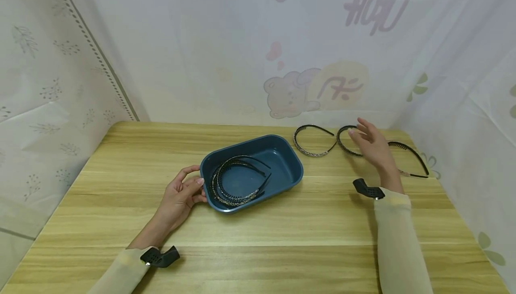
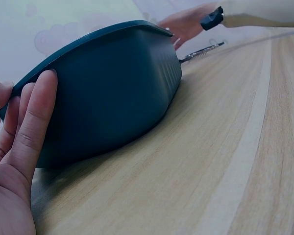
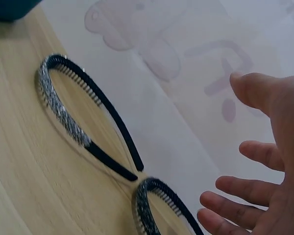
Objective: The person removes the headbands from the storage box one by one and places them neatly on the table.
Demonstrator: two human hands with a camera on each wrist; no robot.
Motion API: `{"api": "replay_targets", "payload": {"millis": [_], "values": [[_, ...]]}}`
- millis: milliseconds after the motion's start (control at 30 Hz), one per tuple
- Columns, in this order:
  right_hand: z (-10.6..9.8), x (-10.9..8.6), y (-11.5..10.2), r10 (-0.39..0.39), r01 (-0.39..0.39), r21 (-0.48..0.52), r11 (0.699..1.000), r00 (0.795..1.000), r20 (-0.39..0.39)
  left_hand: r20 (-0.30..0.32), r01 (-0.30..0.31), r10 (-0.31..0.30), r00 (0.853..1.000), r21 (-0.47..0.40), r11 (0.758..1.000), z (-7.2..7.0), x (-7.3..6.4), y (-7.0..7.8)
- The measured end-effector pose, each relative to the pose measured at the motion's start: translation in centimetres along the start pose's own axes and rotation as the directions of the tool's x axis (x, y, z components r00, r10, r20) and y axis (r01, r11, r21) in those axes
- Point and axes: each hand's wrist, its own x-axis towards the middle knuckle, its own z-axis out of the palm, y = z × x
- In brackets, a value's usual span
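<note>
My left hand (image 1: pixel 181 195) grips the left end of a blue plastic basin (image 1: pixel 284 162), thumb at the rim and fingers against the outer wall. Several black headbands (image 1: pixel 234 203) with glittery bands lie nested inside it, toward the left. My right hand (image 1: pixel 372 146) hovers over the back right of the table with nothing in it, its fingers spread in the right wrist view. Beneath and beside it are a dark headband (image 1: pixel 339 141), partly covered by the hand, and another headband (image 1: pixel 415 153) to its right. A silver-glitter headband (image 3: pixel 63 115) lies between these and the basin.
The wood-grain table (image 1: pixel 302 249) meets a white printed cloth (image 1: pixel 201 61) at its back edge, and more cloth hangs at both sides. A black wrist device (image 1: pixel 368 191) sits on the right sleeve, another wrist device (image 1: pixel 160 257) on the left sleeve.
</note>
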Motion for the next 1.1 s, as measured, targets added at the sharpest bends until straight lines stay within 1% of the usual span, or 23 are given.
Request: {"api": "replay_targets", "payload": {"millis": [133,400,733,867,1100], "values": [[0.4,0.0,-0.6,-0.020,0.020,0.003,1.000,1.000,0.009,-0.001,0.002,-0.002,1.000,0.000,1.000,0.0,0.0,0.0],[1.1,-0.2,-1.7,-0.045,0.045,0.004,0.999,0.998,0.045,0.018,-0.013,0.013,1.000,-0.021,1.000,-0.1,0.0,-0.1],[2.2,-0.5,-3.2,-0.108,0.111,-0.021,0.994,0.990,0.091,-0.026,0.009,-0.008,1.000,0.027,1.000,0.0,0.0,0.1],[2.6,-0.4,-3.4,-0.117,0.121,-0.036,0.992,0.989,0.096,-0.031,0.018,-0.017,0.999,0.043,0.999,0.1,0.0,0.0],[3.0,-0.7,-4.2,-0.118,0.126,-0.070,0.990,0.987,0.114,-0.034,0.019,-0.018,0.999,0.036,0.999,0.0,0.0,0.0]]}}
